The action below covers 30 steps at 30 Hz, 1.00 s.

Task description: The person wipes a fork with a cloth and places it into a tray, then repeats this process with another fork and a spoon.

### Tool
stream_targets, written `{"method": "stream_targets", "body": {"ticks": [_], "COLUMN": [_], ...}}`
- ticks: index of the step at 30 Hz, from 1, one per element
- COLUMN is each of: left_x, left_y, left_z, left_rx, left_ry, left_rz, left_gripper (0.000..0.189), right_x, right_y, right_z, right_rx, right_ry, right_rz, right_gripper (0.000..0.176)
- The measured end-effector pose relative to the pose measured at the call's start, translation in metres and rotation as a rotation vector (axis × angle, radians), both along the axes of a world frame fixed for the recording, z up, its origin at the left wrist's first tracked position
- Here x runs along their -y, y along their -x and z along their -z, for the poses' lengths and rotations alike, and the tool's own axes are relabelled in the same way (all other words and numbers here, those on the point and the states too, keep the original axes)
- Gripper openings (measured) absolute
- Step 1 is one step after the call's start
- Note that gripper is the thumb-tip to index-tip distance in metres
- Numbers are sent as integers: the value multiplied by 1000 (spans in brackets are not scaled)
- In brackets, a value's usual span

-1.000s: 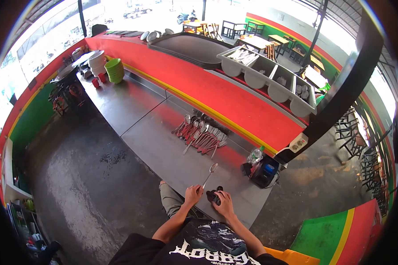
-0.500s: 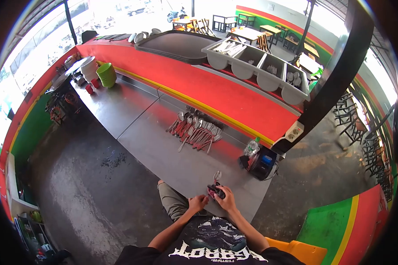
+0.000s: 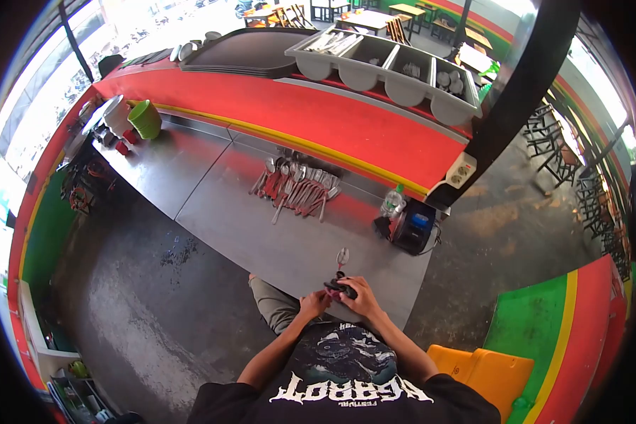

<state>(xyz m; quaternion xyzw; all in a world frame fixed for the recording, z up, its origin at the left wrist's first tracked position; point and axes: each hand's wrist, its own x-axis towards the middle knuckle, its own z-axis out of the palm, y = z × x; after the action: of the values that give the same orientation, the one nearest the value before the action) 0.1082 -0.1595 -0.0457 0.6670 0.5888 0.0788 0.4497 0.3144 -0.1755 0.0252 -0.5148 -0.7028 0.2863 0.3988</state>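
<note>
At the near edge of the metal counter (image 3: 222,233), my right hand (image 3: 361,297) is closed round a small black object (image 3: 342,286) with a bit of pink or red beside it; its kind cannot be made out. My left hand (image 3: 313,304) is closed just to the left, its fingertips close to the pinkish part; what they pinch is too small to name. A spoon (image 3: 343,256) lies just beyond the black object, bowl pointing away from me, its handle running toward my right hand. Farther off lies a pile of spoons and other cutlery (image 3: 294,189), with red among the handles.
A plastic bottle (image 3: 391,203) and a black device (image 3: 415,226) stand at the counter's right. Green bowls (image 3: 145,120) are stacked at the far left. On the red ledge sit dark trays (image 3: 244,55) and a grey cutlery bin (image 3: 381,74). An orange chair (image 3: 498,378) is at my right.
The whole view has shifted, with the counter and its things appearing farther left and higher. Both hands stay together at the counter edge, the right still on the black object.
</note>
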Motion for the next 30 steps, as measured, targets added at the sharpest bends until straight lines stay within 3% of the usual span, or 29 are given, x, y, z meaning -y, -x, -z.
{"method": "stream_targets", "body": {"ticks": [5, 8, 11, 17, 21, 25, 27, 30], "left_x": [11, 11, 11, 9, 9, 10, 10, 8], "left_y": [-3, -3, -1, -1, 0, 0, -3, -3], "left_z": [20, 9, 10, 31, 28, 14, -1, 13], "left_rx": [-4, 5, 74, 213, 230, 165, 118, 153], "left_ry": [-41, 38, 107, 202, 210, 159, 130, 122], "left_rz": [78, 132, 136, 105, 102, 116, 111, 118], "left_gripper": [36, 38, 39, 40, 39, 40, 41, 43], "right_x": [-2, -3, -11, -30, -43, -45, -39, -20], "right_y": [12, 10, 8, -6, -21, -43, -50, -41], "right_z": [5, 13, 20, 24, 32, 34, 27, -1], "right_rx": [129, 255, 218, 294, 328, 160, 83, -50], "right_ry": [26, 5, -43, -57, -107, -116, -137, -153], "right_rz": [-130, -17, 94, 301, 551, 742, 743, 699], "right_gripper": [36, 33, 32, 32, 36, 34, 31, 28]}}
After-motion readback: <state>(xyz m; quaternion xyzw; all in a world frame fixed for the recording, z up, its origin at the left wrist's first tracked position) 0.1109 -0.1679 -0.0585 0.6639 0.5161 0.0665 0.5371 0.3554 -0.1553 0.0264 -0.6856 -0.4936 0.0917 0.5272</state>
